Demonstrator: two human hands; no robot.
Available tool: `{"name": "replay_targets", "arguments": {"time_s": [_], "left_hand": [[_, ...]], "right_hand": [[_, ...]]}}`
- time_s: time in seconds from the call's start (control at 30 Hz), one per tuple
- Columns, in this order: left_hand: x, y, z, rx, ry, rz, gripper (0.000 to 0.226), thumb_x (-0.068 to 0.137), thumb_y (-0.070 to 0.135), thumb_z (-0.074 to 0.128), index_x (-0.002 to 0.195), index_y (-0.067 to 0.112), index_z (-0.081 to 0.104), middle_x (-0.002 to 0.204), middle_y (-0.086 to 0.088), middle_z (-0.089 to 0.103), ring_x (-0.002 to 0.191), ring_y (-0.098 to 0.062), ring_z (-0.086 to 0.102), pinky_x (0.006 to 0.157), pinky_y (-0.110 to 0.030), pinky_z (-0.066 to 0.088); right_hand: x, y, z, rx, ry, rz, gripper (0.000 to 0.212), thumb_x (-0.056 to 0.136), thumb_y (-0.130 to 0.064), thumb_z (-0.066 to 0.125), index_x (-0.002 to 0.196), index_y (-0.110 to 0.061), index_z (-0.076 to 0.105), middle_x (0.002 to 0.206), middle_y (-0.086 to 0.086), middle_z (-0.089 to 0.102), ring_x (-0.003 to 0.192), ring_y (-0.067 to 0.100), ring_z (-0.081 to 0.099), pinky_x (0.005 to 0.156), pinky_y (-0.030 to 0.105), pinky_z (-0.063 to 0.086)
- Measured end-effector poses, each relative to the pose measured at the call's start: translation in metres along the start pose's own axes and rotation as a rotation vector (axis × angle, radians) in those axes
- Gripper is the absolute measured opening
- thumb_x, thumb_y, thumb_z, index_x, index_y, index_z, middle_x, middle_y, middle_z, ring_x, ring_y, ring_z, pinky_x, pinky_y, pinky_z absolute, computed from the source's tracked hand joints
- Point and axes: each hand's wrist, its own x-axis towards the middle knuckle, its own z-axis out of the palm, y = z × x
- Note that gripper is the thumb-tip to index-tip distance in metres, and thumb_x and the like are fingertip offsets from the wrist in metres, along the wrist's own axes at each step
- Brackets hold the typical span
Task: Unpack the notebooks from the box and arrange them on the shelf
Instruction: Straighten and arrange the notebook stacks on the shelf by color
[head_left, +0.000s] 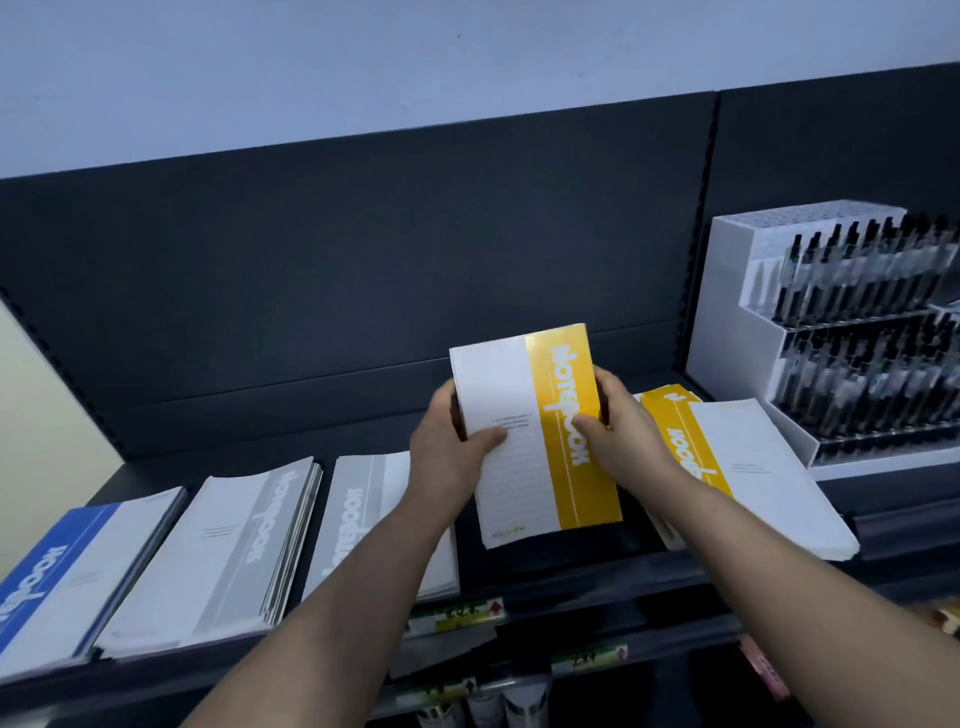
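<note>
The shelf (545, 564) has a bare gap between the grey stack (363, 499) and the yellow stack (748, 467). Above it hangs the bundle (530, 431) of yellow notebooks, the left hand (447, 447) gripping its white edge, the right hand (623, 431) its yellow. Best lowered flat, squared to its neighbours.

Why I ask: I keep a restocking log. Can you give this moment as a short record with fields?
held item: yellow notebook bundle, tilted over a bare gap on the shelf; contact with it unclear
left hand: grips the bundle's left edge, thumb on the cover
right hand: grips its right edge
gap neighbours: grey stack on the left, yellow stack on the right
further left: second grey stack, blue stack
far right: pen display
box: not in view
</note>
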Motion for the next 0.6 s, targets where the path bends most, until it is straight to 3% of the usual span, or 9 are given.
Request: {"name": "replay_targets", "arguments": {"time_s": [0.07, 0.13, 0.37, 0.6], "left_hand": [[0.004, -0.002, 0.000, 0.103, -0.010, -0.020, 0.076, 0.078, 0.013, 0.078, 0.140, 0.031, 0.038, 0.115, 0.008, 0.064, 0.102, -0.014, 0.062, 0.087, -0.037, 0.054], [0.007, -0.006, 0.002, 0.241, -0.047, -0.051, 0.072, 0.079, 0.015, 0.077, 0.138, 0.028, 0.037, 0.117, 0.003, 0.064, 0.103, -0.019, 0.062, 0.087, -0.037, 0.053], [0.009, -0.019, 0.021, 0.613, -0.198, -0.127, 0.069, 0.079, 0.026, 0.078, 0.136, 0.013, 0.041, 0.125, -0.008, 0.061, 0.115, -0.026, 0.058, 0.094, -0.037, 0.050], [0.010, -0.018, 0.026, 0.791, -0.206, -0.178, 0.057, 0.080, 0.031, 0.076, 0.124, 0.008, 0.049, 0.120, -0.010, 0.060, 0.112, -0.027, 0.057, 0.082, -0.031, 0.046]], "right_hand": [[0.011, 0.001, 0.006, -0.070, -0.061, 0.046, 0.050, 0.094, -0.010, 0.054, 0.140, -0.022, 0.040, 0.124, 0.003, 0.059, 0.113, 0.023, 0.055, 0.089, 0.033, 0.045], [0.017, 0.005, 0.015, -0.201, -0.124, 0.103, 0.043, 0.094, -0.013, 0.054, 0.135, -0.016, 0.042, 0.125, 0.009, 0.060, 0.113, 0.026, 0.056, 0.086, 0.032, 0.045], [0.017, 0.025, 0.045, -0.526, -0.285, 0.294, 0.080, 0.095, -0.014, 0.053, 0.152, -0.004, -0.002, 0.142, 0.021, 0.039, 0.127, 0.036, 0.045, 0.099, 0.043, 0.042], [0.017, 0.024, 0.050, -0.597, -0.310, 0.281, 0.078, 0.096, -0.014, 0.049, 0.152, -0.004, -0.004, 0.149, 0.022, 0.029, 0.133, 0.038, 0.038, 0.104, 0.046, 0.037]]}}
